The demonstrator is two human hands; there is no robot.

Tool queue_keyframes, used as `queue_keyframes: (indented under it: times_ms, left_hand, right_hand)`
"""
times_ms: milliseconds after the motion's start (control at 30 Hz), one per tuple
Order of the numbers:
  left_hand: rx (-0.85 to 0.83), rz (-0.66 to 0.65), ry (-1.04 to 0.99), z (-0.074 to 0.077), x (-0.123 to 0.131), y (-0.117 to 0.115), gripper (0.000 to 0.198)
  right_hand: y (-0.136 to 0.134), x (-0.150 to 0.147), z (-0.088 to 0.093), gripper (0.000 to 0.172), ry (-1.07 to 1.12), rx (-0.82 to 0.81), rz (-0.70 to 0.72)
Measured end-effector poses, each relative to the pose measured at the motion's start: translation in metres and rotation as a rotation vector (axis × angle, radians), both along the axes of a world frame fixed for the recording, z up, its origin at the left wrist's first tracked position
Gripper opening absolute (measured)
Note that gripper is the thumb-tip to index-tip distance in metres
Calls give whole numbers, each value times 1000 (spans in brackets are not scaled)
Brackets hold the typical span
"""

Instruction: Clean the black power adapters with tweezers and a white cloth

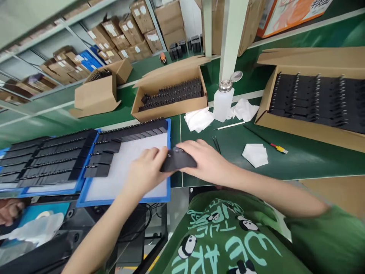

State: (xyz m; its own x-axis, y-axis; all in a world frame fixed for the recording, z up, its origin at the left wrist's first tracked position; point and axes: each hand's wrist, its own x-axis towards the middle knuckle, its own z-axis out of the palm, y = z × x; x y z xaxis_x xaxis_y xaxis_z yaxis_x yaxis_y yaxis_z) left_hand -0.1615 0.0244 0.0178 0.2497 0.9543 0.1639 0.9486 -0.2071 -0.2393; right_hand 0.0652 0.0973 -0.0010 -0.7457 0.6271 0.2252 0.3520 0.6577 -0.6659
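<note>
Both hands grip one small black plastic piece [176, 159] with a curved edge and small light marks on top. My left hand [145, 171] is closed on its left end, over the right part of a blue-rimmed tray [169, 131]. On the other end, my right hand [203, 158] is closed, with its fingers curled round the piece. Rows of similar black pieces [98, 164] line the back and left of that tray. Tweezers [216, 144] lie on the green table just beyond my right hand.
Open cardboard boxes [171, 108] [310, 131] hold black pieces. A pump bottle [224, 104], white wipes [255, 155], a thin white stick [230, 126] and a cable with a yellow plug [281, 149] lie around. Another person's hand [11, 211] is at far left.
</note>
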Motion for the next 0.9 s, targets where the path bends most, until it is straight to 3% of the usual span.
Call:
queue_keyframes:
  times_ms: [133, 267, 400, 533, 633, 767, 833, 900]
  left_hand:
    - [-267, -84, -83, -19, 62, 7, 51]
    - [-406, -148, -171, -42, 87, 23, 55]
    - [-497, -170, -290, -46, 104, 31, 56]
    - [-526, -220, -467, -42, 93, 20, 82]
    - [-520, -157, -707, -48, 70, 1, 95]
    - [-583, 14, -911, -61, 52, -22, 80]
    - [-559, 56, -939, -64, 52, -29, 66]
    - [-483, 98, -906, -65, 54, -33, 50]
  right_hand:
    - [-25, 59, -34, 56, -60, -94, -116]
    - [-31, 88, -60, 59, -123, -130, -161]
    - [-21, 114, -63, 57, -170, -150, -143]
    - [-15, 126, -63, 65, -199, -170, -121]
    - [-16, 129, -64, 79, -189, -227, -149]
    - [-14, 142, -61, 79, -115, -326, -121]
    - [-12, 153, -57, 64, -32, -264, -160]
    - [-9, 165, -53, 46, 19, -119, -320]
